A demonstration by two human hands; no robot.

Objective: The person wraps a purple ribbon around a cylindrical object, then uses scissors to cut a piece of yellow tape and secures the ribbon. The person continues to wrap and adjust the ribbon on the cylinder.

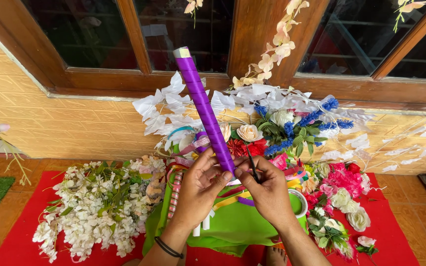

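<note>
— What is this person holding up there?

— A long tube wrapped in purple ribbon, tilted so its top leans toward eleven o'clock and its foot sits between both hands, above the green cloth. The left hand is closed around the lower end, thumb pressing the ribbon flat. The right hand pinches the ribbon's edge at the same spot, and its fingers are also clamped on a thin dark tool; scissors, I think, though I cannot tell for sure.

— So how would you finish that wrap neatly?

— I'd judge it wants the ribbon kept taut and each turn overlapping evenly, with the left thumb pinning the last turn so nothing slackens. The top end shows bare pale core, so the bottom end deserves more care.

— Plenty lying about, though.

— Yes. At nine o'clock from the hands, a heap of white artificial blossoms. At twelve to two o'clock, white paper-like leaves, blue flower spikes and a cream rose. At three o'clock, pink and white fabric roses, and a roll of tape just beside the right wrist. Loose ribbon spools crowd under the tube; they could snag a trailing end.
</note>
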